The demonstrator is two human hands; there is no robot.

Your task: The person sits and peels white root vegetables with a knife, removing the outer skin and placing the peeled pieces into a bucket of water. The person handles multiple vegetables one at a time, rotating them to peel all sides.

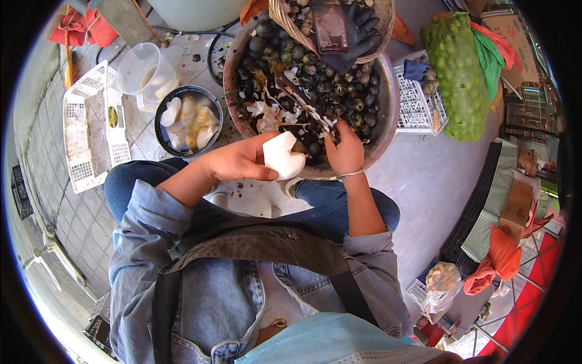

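My left hand (241, 157) holds a smooth white peeled piece (282, 157) with a notch in its right side, thumb below and fingers behind it. Just to the right, my right hand (345, 150) reaches over the near rim of a large metal basin (388, 109). Its fingertips meet the lower end of a long dark tool (298, 93) strewn with pale peelings; whether they grip it is unclear. Dark round produce (350, 82) fills much of the basin. Pale peel scraps (273, 116) lie among it at the left.
Left of the basin, a dark-rimmed bowl (218, 107) holds pale pieces in cloudy liquid, near a clear plastic tub (136, 68) and white crate (95, 118). A wicker basket (284, 20) carrying a phone (328, 25) and black glove (363, 34) overhangs the basin. Rightward stands a green net sack (457, 77).
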